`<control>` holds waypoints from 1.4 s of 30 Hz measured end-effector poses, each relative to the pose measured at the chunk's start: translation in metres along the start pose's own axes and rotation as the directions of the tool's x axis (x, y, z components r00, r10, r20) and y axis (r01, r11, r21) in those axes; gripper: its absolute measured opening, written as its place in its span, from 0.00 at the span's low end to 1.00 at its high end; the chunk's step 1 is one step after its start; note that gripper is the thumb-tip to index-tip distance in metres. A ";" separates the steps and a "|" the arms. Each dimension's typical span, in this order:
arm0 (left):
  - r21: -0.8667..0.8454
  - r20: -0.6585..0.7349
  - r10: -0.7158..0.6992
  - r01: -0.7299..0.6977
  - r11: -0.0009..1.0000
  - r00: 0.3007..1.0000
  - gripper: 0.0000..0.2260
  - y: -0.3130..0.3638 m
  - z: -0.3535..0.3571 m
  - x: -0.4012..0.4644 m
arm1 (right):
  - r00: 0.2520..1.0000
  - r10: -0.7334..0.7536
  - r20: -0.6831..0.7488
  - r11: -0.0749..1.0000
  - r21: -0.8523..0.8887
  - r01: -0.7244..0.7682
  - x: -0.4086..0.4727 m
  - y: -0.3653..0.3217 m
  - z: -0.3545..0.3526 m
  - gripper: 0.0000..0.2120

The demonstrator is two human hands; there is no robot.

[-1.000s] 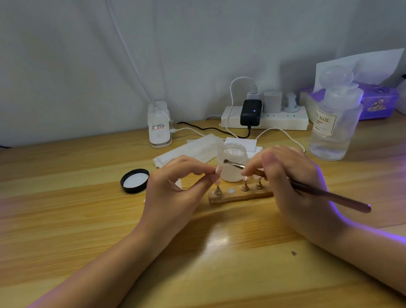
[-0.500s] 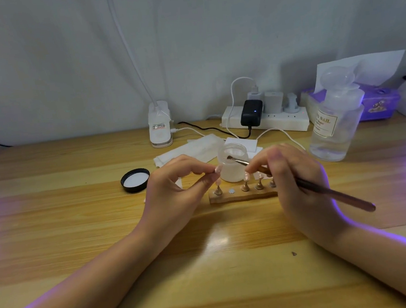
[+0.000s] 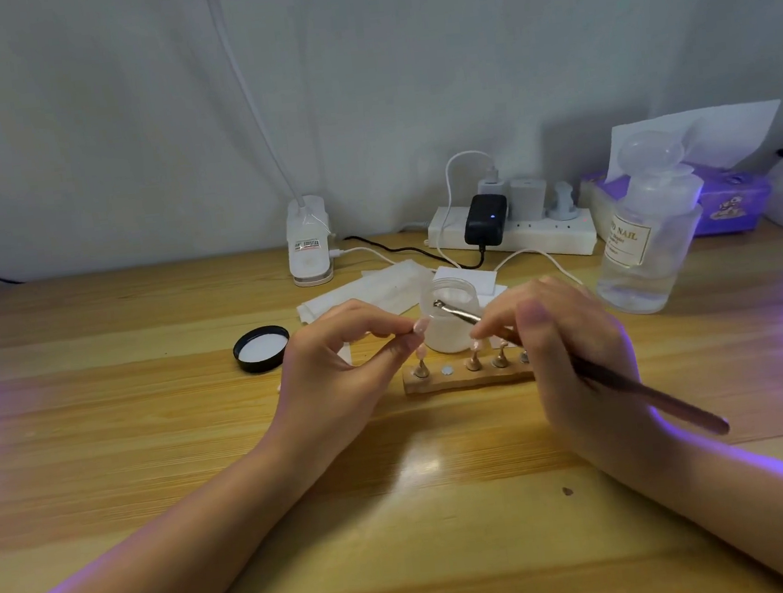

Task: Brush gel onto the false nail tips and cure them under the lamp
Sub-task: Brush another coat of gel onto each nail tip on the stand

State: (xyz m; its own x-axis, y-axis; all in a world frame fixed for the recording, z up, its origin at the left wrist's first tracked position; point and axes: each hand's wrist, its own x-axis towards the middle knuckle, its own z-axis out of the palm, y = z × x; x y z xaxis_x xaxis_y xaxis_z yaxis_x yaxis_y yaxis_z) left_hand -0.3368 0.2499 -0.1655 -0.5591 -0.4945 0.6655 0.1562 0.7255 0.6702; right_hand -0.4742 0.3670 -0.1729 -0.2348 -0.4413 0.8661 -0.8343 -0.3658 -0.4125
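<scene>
Pinched in the left hand's point(image 3: 340, 374) grip, a false nail tip point(image 3: 420, 326) is held above the wooden holder point(image 3: 466, 378); a gel brush point(image 3: 631, 384) is clamped in the right hand's point(image 3: 575, 364) grip, its tip over the frosted jar point(image 3: 450, 321) between both hands.

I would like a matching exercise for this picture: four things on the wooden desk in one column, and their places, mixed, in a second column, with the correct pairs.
Things:
1. round black jar lid
2. frosted white gel jar
3. clear glass bottle with a cream label
4. slim metal-handled brush

Places:
A. far right, in front of the purple tissue box
B. held in the right hand
C. lying left of the left hand
D. behind the wooden nail-tip stand

Pairs: 1-C, 2-D, 3-A, 4-B
</scene>
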 end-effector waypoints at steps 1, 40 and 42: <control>0.005 -0.005 -0.001 0.001 1.000 1.000 0.05 0.000 0.000 0.000 | 0.997 -0.071 0.011 0.997 -0.022 0.072 0.000 -0.002 0.001 0.22; 0.006 -0.016 -0.025 0.025 1.000 1.000 0.05 0.000 0.001 -0.001 | 0.997 -0.067 0.024 0.998 -0.005 0.067 0.000 0.000 0.002 0.21; 0.006 -0.014 -0.008 0.008 1.000 1.000 0.06 0.000 0.000 -0.001 | 0.986 -0.156 0.060 0.987 -0.022 0.157 -0.001 -0.001 0.004 0.24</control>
State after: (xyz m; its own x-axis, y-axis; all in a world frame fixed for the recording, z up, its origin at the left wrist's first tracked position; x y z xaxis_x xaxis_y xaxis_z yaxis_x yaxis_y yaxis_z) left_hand -0.3366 0.2506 -0.1657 -0.5488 -0.5067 0.6649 0.1473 0.7243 0.6735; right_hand -0.4710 0.3642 -0.1743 -0.0718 -0.4269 0.9014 -0.8714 -0.4129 -0.2649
